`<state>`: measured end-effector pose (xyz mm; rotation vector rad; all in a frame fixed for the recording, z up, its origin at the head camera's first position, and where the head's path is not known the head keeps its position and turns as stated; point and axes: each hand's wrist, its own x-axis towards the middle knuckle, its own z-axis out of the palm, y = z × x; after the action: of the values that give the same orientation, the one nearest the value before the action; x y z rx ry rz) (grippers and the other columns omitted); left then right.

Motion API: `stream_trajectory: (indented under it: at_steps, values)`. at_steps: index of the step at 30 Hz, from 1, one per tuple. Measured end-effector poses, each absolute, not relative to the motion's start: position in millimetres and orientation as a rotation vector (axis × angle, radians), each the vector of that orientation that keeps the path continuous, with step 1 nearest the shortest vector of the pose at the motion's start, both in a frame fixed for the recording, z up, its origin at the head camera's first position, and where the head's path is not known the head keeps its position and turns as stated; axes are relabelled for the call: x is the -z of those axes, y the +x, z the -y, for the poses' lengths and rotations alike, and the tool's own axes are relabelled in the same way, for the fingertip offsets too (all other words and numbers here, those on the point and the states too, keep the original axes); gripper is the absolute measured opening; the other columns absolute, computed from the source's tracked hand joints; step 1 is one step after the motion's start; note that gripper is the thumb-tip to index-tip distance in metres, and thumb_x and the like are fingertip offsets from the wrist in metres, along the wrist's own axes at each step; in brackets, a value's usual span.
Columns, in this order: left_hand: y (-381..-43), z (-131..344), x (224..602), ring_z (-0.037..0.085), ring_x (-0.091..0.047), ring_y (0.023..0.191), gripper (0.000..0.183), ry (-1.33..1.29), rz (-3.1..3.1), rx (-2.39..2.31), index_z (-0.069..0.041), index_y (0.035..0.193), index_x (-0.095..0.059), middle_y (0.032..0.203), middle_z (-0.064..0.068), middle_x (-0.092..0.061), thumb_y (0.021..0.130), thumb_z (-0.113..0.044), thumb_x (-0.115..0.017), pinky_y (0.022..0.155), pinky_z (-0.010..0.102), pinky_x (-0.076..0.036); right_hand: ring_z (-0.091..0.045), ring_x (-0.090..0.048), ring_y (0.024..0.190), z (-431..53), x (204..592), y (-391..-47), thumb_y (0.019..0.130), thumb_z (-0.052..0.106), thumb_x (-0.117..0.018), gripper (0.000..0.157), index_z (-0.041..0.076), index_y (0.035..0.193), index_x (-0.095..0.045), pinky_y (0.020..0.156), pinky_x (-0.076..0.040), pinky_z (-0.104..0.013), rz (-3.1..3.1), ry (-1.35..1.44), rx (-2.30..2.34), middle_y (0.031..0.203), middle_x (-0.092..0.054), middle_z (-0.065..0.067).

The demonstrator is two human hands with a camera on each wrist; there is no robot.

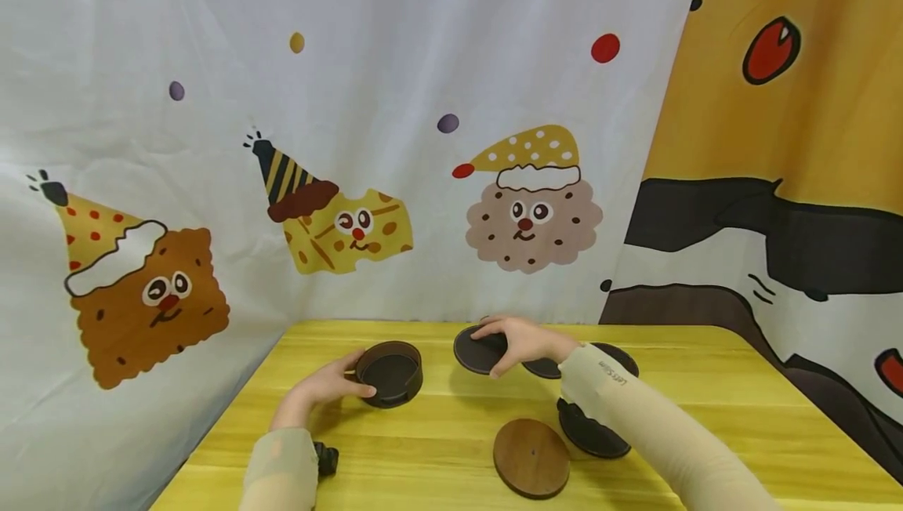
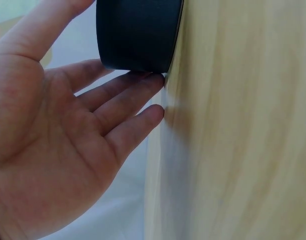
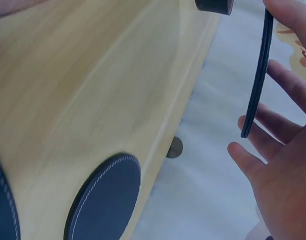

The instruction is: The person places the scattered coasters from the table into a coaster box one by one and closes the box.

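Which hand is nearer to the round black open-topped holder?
Left. The left hand grips the round black open-topped holder from its left side; the right hand is off to the holder's right, holding a thin round black disc.

Legible text observed: one item, in the head view. Lettering (image 1: 612, 372) stands on the pale beige sleeve (image 1: 656, 413) of the person's right arm, at about 4 o'clock from the middle of the view. It reads "Let's Slim": two words on a single line, each beginning with a capital, the first with an apostrophe. The characters are small and dark against the lighter cloth. The line slopes, starting toward 10 o'clock and finishing toward 4 o'clock. It sits close to the wrist end of the sleeve, on the upward-facing side. Print slightly soft at this size.
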<state>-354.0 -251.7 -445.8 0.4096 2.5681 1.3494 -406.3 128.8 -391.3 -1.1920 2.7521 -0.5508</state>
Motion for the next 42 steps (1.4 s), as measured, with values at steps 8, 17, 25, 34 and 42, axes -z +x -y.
stream_trajectory:
  at_steps: [8,17,25,34,42]
  values:
    - [-350.6,260.5,448.8,0.039,-0.029,0.122,0.088,0.423,-2.579,-1.334,-0.005,0.141,-0.019,0.136,0.023,-0.030,0.074,-0.026,-0.072,0.090,0.054,-0.029,-0.024,-0.034,0.121,-95.6,391.5,-406.9,0.061,0.049,-0.075,0.074,0.030,0.127,-0.048,0.088,-0.038,-0.037,-2.687,-1.249,0.591,0.138,-0.031,-0.002]
    - [-347.1,265.6,447.1,0.040,-0.029,0.122,0.089,0.399,-2.589,-1.330,-0.004,0.141,-0.018,0.136,0.023,-0.029,0.073,-0.027,-0.072,0.090,0.054,-0.029,-0.021,-0.036,0.119,-63.8,394.3,-412.4,0.060,0.051,-0.074,0.076,0.031,0.128,-0.046,0.087,-0.039,-0.035,-2.663,-1.292,0.623,0.136,-0.034,-0.002]
    - [-347.4,261.6,447.4,0.037,-0.031,0.122,0.088,0.366,-2.614,-1.312,-0.008,0.141,-0.021,0.136,0.020,-0.032,0.073,-0.030,-0.072,0.091,0.053,-0.030,-0.022,-0.035,0.120,-46.1,398.1,-416.3,0.060,0.049,-0.075,0.075,0.031,0.127,-0.048,0.088,-0.038,-0.037,-2.662,-1.298,0.637,0.136,-0.035,-0.002]
    - [-352.9,255.8,449.2,0.036,-0.029,0.123,0.091,0.341,-2.639,-1.272,-0.009,0.141,-0.022,0.137,0.017,-0.031,0.070,-0.033,-0.074,0.092,0.052,-0.028,-0.022,-0.037,0.119,-27.2,397.6,-419.1,0.059,0.048,-0.076,0.074,0.032,0.126,-0.049,0.089,-0.038,-0.038,-2.667,-1.322,0.623,0.133,-0.039,-0.002]
    - [-354.5,253.9,446.7,0.035,-0.031,0.122,0.089,0.360,-2.633,-1.288,-0.011,0.140,-0.024,0.136,0.016,-0.034,0.070,-0.032,-0.074,0.092,0.053,-0.028,-0.021,-0.038,0.118,-8.0,394.8,-421.4,0.057,0.055,-0.074,0.075,0.035,0.125,-0.048,0.088,-0.039,-0.036,-2.682,-1.314,0.586,0.134,-0.038,0.001]
